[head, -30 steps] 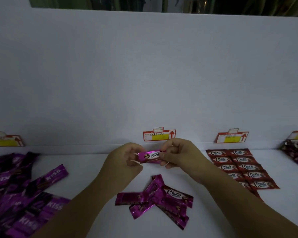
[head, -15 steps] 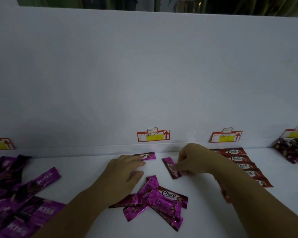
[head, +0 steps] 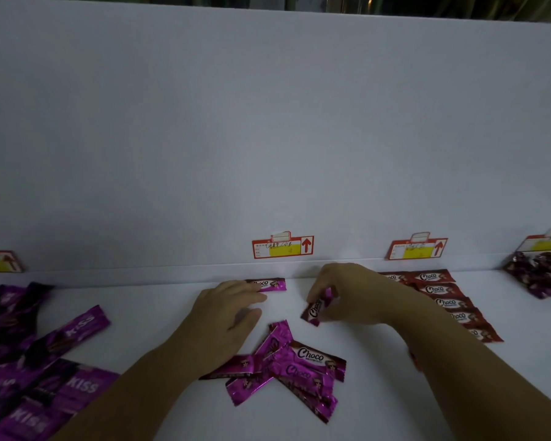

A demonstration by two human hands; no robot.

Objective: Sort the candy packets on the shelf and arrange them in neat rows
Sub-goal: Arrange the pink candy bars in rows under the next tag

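Left hand (head: pixel 233 316) lies flat, its straight fingers touching a pink packet (head: pixel 272 285) at the far edge of the shelf (head: pixel 379 409). Right hand (head: pixel 350 294) pinches a second packet (head: pixel 315 310), tilted. A loose pile (head: pixel 293 367) lies near, with purple bars (head: pixel 77 329) on the left. The right forearm covers part of the red row (head: pixel 439 289). A second ago both hands held one packet together, raised.

glossy foil candy packets (head: pixel 303 367) on matt white shelf (head: pixel 379 405).
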